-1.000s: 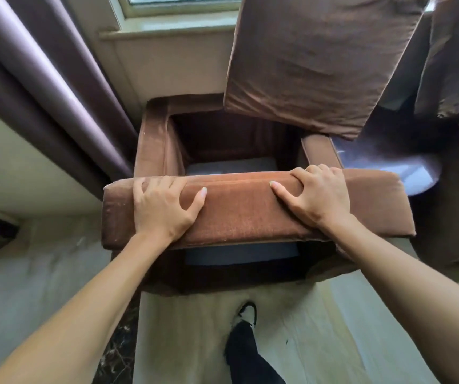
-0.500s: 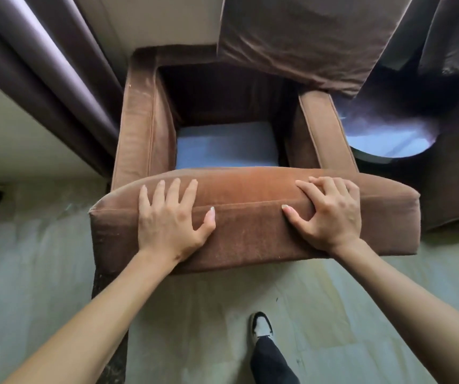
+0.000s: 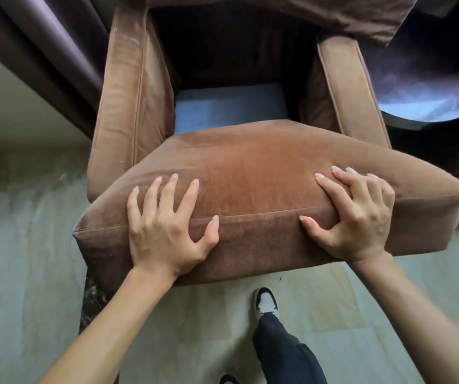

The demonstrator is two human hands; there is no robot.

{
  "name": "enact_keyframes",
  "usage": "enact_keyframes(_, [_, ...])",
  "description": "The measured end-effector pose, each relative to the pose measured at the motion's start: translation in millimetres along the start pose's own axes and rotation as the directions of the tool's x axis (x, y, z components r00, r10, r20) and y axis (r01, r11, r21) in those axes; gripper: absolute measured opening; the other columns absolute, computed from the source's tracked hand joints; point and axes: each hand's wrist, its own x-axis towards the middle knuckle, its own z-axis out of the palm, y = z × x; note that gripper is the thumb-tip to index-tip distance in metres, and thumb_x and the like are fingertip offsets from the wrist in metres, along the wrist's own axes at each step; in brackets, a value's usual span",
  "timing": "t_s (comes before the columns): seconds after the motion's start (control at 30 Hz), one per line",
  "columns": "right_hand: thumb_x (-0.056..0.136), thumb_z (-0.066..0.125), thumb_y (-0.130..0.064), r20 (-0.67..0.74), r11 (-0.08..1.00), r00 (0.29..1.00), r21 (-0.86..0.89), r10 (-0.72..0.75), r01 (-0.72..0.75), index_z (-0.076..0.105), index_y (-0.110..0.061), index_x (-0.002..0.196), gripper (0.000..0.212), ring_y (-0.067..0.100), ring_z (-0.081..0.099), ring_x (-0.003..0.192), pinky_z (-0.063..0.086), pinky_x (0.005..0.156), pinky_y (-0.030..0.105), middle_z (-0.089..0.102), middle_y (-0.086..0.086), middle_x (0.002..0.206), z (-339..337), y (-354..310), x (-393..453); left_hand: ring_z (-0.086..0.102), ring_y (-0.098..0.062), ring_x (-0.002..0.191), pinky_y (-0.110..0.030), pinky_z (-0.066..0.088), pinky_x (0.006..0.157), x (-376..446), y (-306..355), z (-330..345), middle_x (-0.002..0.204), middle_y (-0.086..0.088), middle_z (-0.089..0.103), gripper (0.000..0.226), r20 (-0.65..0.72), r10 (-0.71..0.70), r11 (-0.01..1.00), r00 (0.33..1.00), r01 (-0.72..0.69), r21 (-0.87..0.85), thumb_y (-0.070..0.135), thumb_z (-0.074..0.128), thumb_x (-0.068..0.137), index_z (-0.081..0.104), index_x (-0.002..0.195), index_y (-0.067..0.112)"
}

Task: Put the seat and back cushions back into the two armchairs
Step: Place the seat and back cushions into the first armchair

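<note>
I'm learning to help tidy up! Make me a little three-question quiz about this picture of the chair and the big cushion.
1. True or false: the seat cushion already lies flat and fully inside the armchair.
2. Which hands hold the cushion? A) left hand only B) right hand only C) both
3. Fill in: the bare seat base still showing behind the cushion looks light ____.

Key: 1 false, its front part sticks out over the floor; 2 C; 3 blue.
</note>
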Motion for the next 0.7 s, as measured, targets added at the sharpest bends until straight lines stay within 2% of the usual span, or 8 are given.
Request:
enact_keyframes(0.2, [0.085, 0.050, -0.076, -0.040, 1.000, 0.999, 0.014, -0.027, 0.028, 0.069, -0.015, 0.127, 0.077, 0.042, 0.061, 0.121, 0.037, 0.107, 0.055, 0.066, 0.020, 0.129, 25.9, 0.7, -46.9, 0.051, -0.039, 0.137, -0.062, 0.030, 0.113, -31.6, 3.6, 39.6, 0.146, -0.016, 0.056, 0.069, -0.094, -0.001, 1.000, 0.996, 0.000, -0.010, 0.064, 0.034, 0.092, 0.064, 0.135, 0.020])
enact_keyframes(0.43, [0.083, 0.042, -0.084, -0.049, 0.998, 0.997, 0.028, -0.053, 0.054, 0.061, -0.017, 0.131, 0.084, 0.039, 0.054, 0.127, 0.030, 0.111, 0.053, 0.055, 0.018, 0.139, 85.8, -4.9, -139.2, 0.052, -0.039, 0.136, -0.066, 0.033, 0.109, -109.7, 4.6, 143.3, 0.145, -0.019, 0.056, 0.072, -0.166, 0.029, 0.999, 0.986, -0.022, 0.039, 0.064, 0.037, 0.089, 0.068, 0.131, 0.014])
enact_keyframes(0.6, [0.084, 0.048, -0.084, -0.080, 0.998, 0.995, 0.027, -0.052, 0.055, 0.058, -0.017, 0.134, 0.084, 0.037, 0.049, 0.131, 0.023, 0.119, 0.045, 0.051, 0.018, 0.142, 139.0, -13.4, -209.1, 0.053, -0.039, 0.135, -0.067, 0.033, 0.110, -149.1, -9.3, 228.1, 0.144, -0.020, 0.057, 0.062, -0.282, 0.031, 0.999, 0.959, -0.027, 0.019, 0.055, 0.038, 0.093, 0.065, 0.131, 0.015])
enact_keyframes(0.7, [0.081, 0.060, -0.084, -0.040, 0.998, 0.998, 0.046, -0.047, 0.049, 0.057, -0.021, 0.135, 0.084, 0.033, 0.048, 0.132, 0.030, 0.112, 0.048, 0.048, 0.014, 0.144, 184.4, -25.8, -253.0, 0.049, -0.040, 0.138, -0.069, 0.028, 0.113, -158.0, -28.8, 285.6, 0.148, -0.023, 0.051, 0.051, -0.308, -0.008, 1.000, 0.951, 0.002, -0.020, 0.043, 0.039, 0.099, 0.061, 0.135, 0.014])
